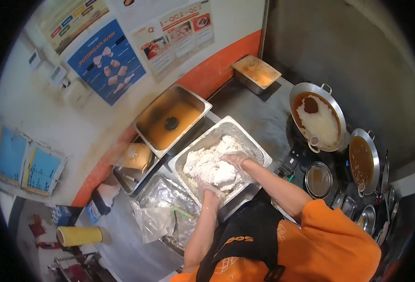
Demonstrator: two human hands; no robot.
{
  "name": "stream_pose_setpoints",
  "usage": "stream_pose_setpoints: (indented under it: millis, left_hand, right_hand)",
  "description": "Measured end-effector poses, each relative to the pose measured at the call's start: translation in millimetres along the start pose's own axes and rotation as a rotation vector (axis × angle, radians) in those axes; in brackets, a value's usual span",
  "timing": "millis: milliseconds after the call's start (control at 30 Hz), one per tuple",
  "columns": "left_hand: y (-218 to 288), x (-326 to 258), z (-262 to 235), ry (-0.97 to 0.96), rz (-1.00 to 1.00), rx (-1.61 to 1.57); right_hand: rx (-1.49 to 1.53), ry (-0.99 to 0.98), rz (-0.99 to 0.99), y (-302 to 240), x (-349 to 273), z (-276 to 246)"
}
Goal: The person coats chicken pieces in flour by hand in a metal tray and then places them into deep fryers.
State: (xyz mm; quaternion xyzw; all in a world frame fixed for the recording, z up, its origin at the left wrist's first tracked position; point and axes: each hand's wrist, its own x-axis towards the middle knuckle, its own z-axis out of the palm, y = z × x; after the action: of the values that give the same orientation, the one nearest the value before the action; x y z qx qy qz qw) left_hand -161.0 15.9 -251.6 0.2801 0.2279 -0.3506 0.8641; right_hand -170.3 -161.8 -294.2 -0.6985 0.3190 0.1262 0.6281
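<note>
A deep rectangular metal pan (188, 184) holds a heap of floured chicken pieces (208, 160), thickly coated in white flour. Both hands wear thin clear gloves and reach into the pan. At its near side, my left hand (211, 189) cups the heap, its fingertips sunk in the flour. From the right, my right hand (238, 162) closes round the heap's edge, its fingers partly coated white. The shapes of single pieces under the flour are hard to make out.
Beyond the pan stands a metal tub (170, 141) of orange-brown liquid with a black round object. Two wide pans of oil, one foaming (319, 120) and one darker (362, 164), stand at right. A plastic bag (153, 221) lies left, near a yellow cylinder (79, 236). A smaller tray (257, 74) sits at back.
</note>
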Motion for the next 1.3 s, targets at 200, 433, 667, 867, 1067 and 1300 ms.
stream_pose_setpoints:
  millis: [200, 433, 667, 867, 1067, 1300]
  left_hand:
    - [13, -20, 13, -0.100, -0.199, 0.238]
    - [19, -45, 25, -0.041, -0.054, -0.030]
    - [16, -6, 6, 0.090, -0.031, 0.094]
    - [8, 0, -4, 0.091, -0.038, 0.146]
    - [5, -8, -18, -0.042, 0.088, 0.338]
    - [49, -36, 18, 0.207, 0.047, 0.200]
  right_hand:
    - [-0.339, 0.096, 0.025, -99, -98, -3]
    - [-0.351, 0.111, -0.038, -38, -58, -63]
    - [-0.299, 0.003, 0.178, -11, -31, -15]
    - [0.362, -0.119, 0.288, 11, -12, -1]
    - [-0.258, 0.315, 0.066, -83, -77, 1]
    - [-0.078, 0.152, 0.060, -92, -88, -26]
